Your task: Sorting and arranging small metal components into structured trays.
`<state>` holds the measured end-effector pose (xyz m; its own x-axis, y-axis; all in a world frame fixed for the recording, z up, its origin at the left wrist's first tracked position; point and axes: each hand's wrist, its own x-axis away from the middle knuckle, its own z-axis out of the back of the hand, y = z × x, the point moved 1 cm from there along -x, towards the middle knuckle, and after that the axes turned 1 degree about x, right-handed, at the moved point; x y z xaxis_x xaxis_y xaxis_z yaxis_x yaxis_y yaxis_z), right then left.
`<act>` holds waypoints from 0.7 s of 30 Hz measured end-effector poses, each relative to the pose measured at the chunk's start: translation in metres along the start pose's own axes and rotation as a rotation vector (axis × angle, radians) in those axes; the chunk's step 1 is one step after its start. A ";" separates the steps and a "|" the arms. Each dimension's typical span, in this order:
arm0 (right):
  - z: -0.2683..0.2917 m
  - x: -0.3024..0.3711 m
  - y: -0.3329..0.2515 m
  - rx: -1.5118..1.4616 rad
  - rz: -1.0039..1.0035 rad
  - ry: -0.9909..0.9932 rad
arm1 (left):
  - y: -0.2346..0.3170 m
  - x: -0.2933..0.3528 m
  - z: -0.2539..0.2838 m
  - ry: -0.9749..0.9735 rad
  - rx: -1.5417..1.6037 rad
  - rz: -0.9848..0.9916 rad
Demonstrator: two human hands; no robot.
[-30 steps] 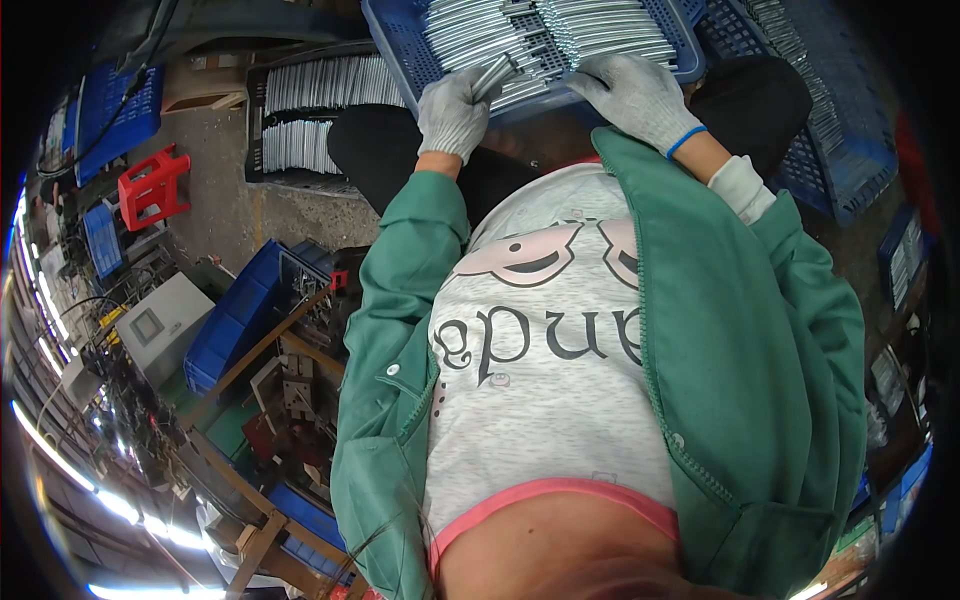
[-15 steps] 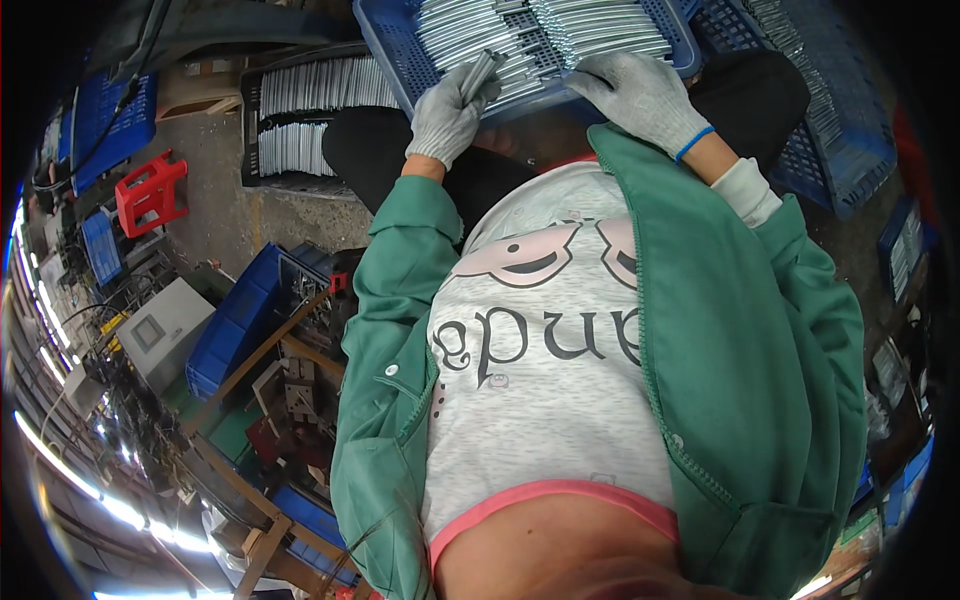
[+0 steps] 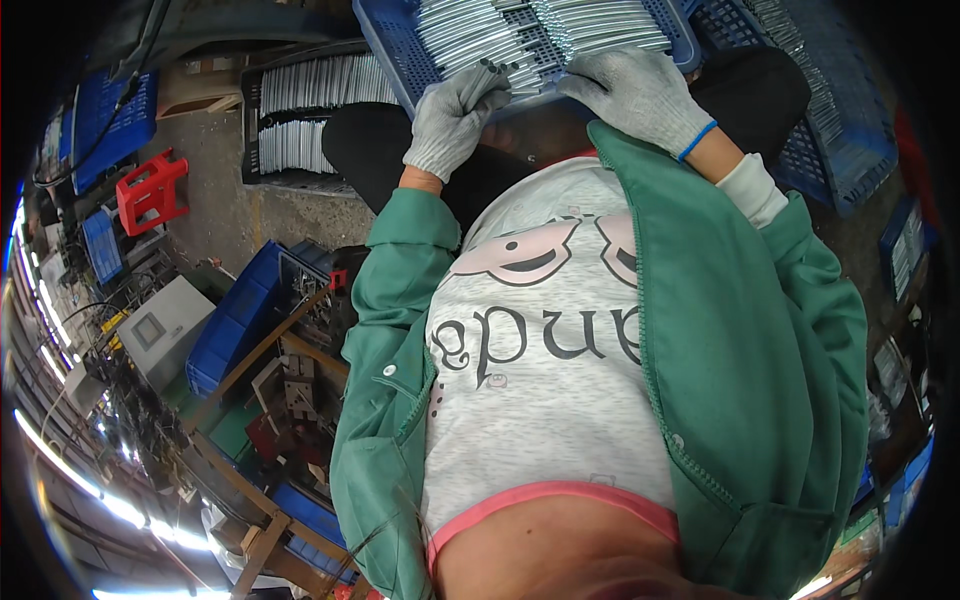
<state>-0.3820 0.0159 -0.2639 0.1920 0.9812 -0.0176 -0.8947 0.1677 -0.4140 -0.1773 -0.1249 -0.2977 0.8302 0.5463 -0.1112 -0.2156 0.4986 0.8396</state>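
My left hand point(image 3: 446, 128), in a grey-white knitted glove, is closed around several short metal tubes point(image 3: 484, 82). Their hollow ends stick up past the fingers. A blue perforated plastic crate point(image 3: 388, 52) is in front of me, with shiny metal tubes point(image 3: 612, 28) lying in two side-by-side rows. My right hand point(image 3: 640, 100), gloved the same way, reaches over the crate's near edge beside the right row. Its thumb points left and the fingers look parted, with nothing visible in them; the far fingertips are hidden.
A black crate point(image 3: 252, 130) of similar tubes stands on the floor at left, near a red plastic stool point(image 3: 150, 192). At right is another blue crate point(image 3: 850, 185) with metal parts. A blue bin point(image 3: 235, 330), a grey box point(image 3: 165, 330) and wooden bars lie lower left.
The bundle in my left hand shows more tube ends and has tipped a little to the right. My right hand has shifted slightly left and looks flatter.
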 end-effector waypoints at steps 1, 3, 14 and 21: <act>0.000 0.000 -0.001 0.001 0.001 0.002 | -0.001 0.000 0.000 0.002 -0.001 -0.002; 0.000 0.001 -0.002 0.016 -0.008 -0.010 | -0.008 0.002 -0.002 0.034 -0.017 -0.004; 0.005 -0.004 -0.004 -0.030 -0.077 -0.061 | 0.007 0.005 -0.002 0.243 -0.416 -0.219; -0.001 0.000 -0.006 0.019 0.014 -0.097 | 0.000 0.009 -0.005 0.220 -0.437 -0.138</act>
<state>-0.3760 0.0151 -0.2627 0.1406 0.9879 0.0654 -0.9048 0.1550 -0.3966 -0.1725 -0.1164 -0.3011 0.7480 0.5611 -0.3545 -0.3460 0.7855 0.5132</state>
